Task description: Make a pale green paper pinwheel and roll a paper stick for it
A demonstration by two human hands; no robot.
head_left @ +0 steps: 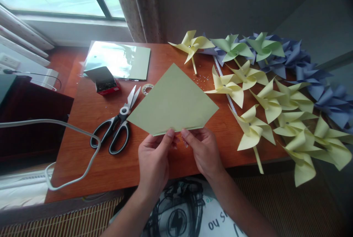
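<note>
A pale green paper sheet (173, 101) is held over the wooden table (91, 108), its near corner folded up. My left hand (153, 160) pinches the folded near edge from the left. My right hand (203, 149) pinches the same edge from the right, fingertips almost touching the left ones. Black-handled scissors (116, 123) lie on the table just left of the sheet.
Yellow paper pinwheels (252, 128) crowd the table's right side, with green pinwheels (233, 47) and blue pinwheels (317, 77) behind. A stack of green paper (118, 60), a red box of pins (104, 81) and a tape roll (147, 89) lie at the back. A grey cable (82, 134) loops at left.
</note>
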